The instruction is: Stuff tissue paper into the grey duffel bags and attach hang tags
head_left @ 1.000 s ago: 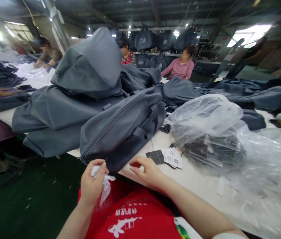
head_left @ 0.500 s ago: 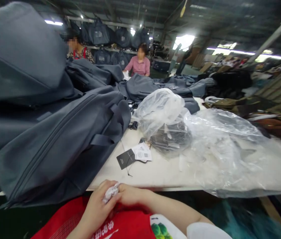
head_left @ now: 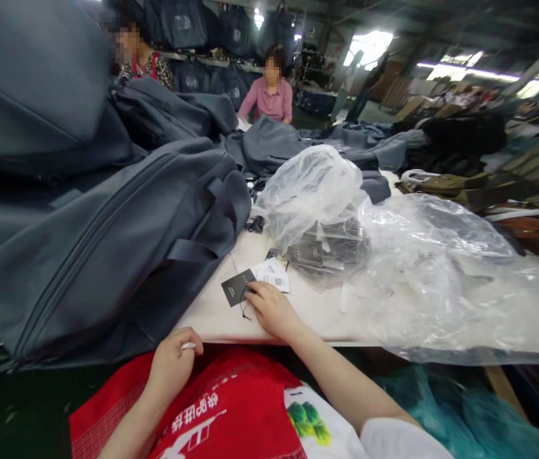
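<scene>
My left hand (head_left: 172, 361) is closed in a fist just below the table edge, over my red apron; a scrap of white crumpled paper (head_left: 187, 345) peeks out between its fingers. My right hand (head_left: 272, 308) lies on the white table (head_left: 308, 315), fingertips touching a black hang tag (head_left: 237, 287) that sits beside a white printed tag (head_left: 273, 275). A large grey bag (head_left: 107, 248) with a long zipper lies on its side just left of the tags.
Clear plastic bags (head_left: 413, 268) are heaped on the right, one (head_left: 331, 245) holding several black tags. More grey bags are piled behind and to the left. Two people sit across the table. Dark floor lies under the table edge.
My hands have parted: the right one went forward onto the table to the black tag. The left one stayed low, closing tighter round the crumpled paper. The view tilted down a little.
</scene>
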A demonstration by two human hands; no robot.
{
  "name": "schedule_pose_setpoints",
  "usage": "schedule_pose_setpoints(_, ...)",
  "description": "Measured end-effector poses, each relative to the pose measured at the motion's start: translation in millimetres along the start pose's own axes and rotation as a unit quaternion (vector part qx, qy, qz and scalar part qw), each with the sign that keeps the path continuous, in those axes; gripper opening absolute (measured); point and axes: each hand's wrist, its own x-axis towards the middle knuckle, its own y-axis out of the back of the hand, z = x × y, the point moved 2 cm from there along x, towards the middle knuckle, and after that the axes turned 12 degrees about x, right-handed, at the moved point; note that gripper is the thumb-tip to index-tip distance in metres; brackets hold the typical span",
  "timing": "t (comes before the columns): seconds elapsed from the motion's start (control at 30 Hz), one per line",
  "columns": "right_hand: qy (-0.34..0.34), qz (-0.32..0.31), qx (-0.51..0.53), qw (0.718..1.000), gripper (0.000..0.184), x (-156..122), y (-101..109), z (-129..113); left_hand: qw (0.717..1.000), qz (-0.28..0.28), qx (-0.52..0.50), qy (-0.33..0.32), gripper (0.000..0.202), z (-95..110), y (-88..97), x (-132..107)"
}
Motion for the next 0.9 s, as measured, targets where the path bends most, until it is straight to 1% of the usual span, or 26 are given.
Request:
schedule_pose_setpoints(0.07,0.028,-0.022,-0.022,0.999,0.024,3,-10,2,0.999,-0.023,0.003,0.033,0.02,4,0.7,-2)
schedule_pose_setpoints(0.1,0.03,-0.035,-0.026,0.999,0.019,5,-13,3,0.999,-0.036,0.0,0.04,0.021,6,1.4,-2)
schedule_pose_setpoints(0.17,0.015,-0.046,-0.014,0.999,0.015,10,-14,4,0.998,-0.057,-0.005,0.032,0.023,10,4.7,-1)
schedule_pose_setpoints(0.23,-0.023,-0.015,0.056,0.998,0.013,16,-5,5,0.998,-0.06,0.001,0.016,0.031,15,11.0,3)
schedule_pose_setpoints(0.27,-0.048,0.015,0.116,0.992,0.013,19,2,6,0.998,-0.054,0.011,0.006,0.038,18,15.2,7)
schedule_pose_setpoints(0.3,-0.073,0.047,0.187,0.978,0.014,23,11,7,0.999,-0.041,0.026,-0.009,0.044,23,20.2,11)
schedule_pose_setpoints(0.33,-0.095,0.073,0.263,0.957,0.015,27,20,7,0.998,-0.025,0.044,-0.033,0.047,29,25.4,17)
schedule_pose_setpoints(0.37,-0.111,0.093,0.336,0.931,0.016,32,29,6,0.996,-0.007,0.062,-0.064,0.047,37,30.6,25)
schedule_pose_setpoints(0.43,-0.13,0.114,0.466,0.868,0.016,42,44,2,0.985,0.023,0.089,-0.148,0.038,58,39.3,42)
schedule_pose_setpoints(0.47,-0.132,0.118,0.522,0.834,0.016,47,50,-1,0.976,0.029,0.1,-0.191,0.033,69,42.1,51)
schedule_pose_setpoints(0.5,-0.13,0.119,0.57,0.803,0.017,52,55,-5,0.967,0.024,0.11,-0.229,0.035,80,43.4,60)
schedule_pose_setpoints(0.53,-0.124,0.119,0.607,0.775,0.018,56,59,-10,0.958,0.01,0.118,-0.261,0.044,90,43.3,68)
schedule_pose_setpoints(0.6,-0.105,0.126,0.656,0.737,0.018,64,68,-19,0.945,-0.031,0.127,-0.299,0.071,106,39.8,81)
schedule_pose_setpoints(0.67,-0.088,0.153,0.688,0.704,0.016,71,76,-25,0.946,-0.066,0.116,-0.296,0.094,116,34.0,90)
schedule_pose_setpoints(0.7,-0.082,0.169,0.706,0.683,0.015,74,80,-27,0.951,-0.075,0.1,-0.281,0.099,119,30.9,93)
schedule_pose_setpoints(0.73,-0.076,0.181,0.728,0.657,0.013,76,84,-29,0.958,-0.082,0.079,-0.262,0.099,121,27.9,95)
schedule_pose_setpoints(0.8,-0.068,0.191,0.771,0.604,0.011,80,88,-31,0.971,-0.087,0.024,-0.221,0.09,124,21.9,97)
schedule_pose_setpoints(0.87,-0.07,0.184,0.807,0.556,0.009,81,89,-33,0.978,-0.08,-0.027,-0.191,0.084,126,16.7,98)
schedule_pose_setpoints(0.9,-0.074,0.176,0.823,0.535,0.009,81,87,-34,0.979,-0.076,-0.045,-0.183,0.084,127,14.3,98)
